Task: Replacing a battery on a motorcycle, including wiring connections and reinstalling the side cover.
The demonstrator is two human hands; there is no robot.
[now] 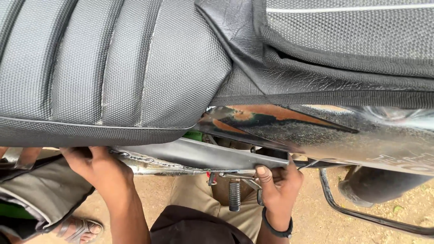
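Observation:
I look down on a motorcycle with a black textured seat [113,68]. Below the seat's edge runs a grey side panel [203,156]. My left hand [97,169] reaches up under the seat rim at the panel's left end, and its fingertips are hidden there. My right hand [280,185], with a black band on the wrist, grips the panel's right end with the thumb pressed on its lower edge. A glossy black tank [325,133] with orange markings lies to the right, partly under a black cover [343,49].
A black ribbed footpeg [233,195] hangs between my hands above my tan trousers. A black tubular guard [361,213] curves at the lower right over brown dirt ground. At the lower left are grey cloth [45,190] and a foot in a sandal [79,228].

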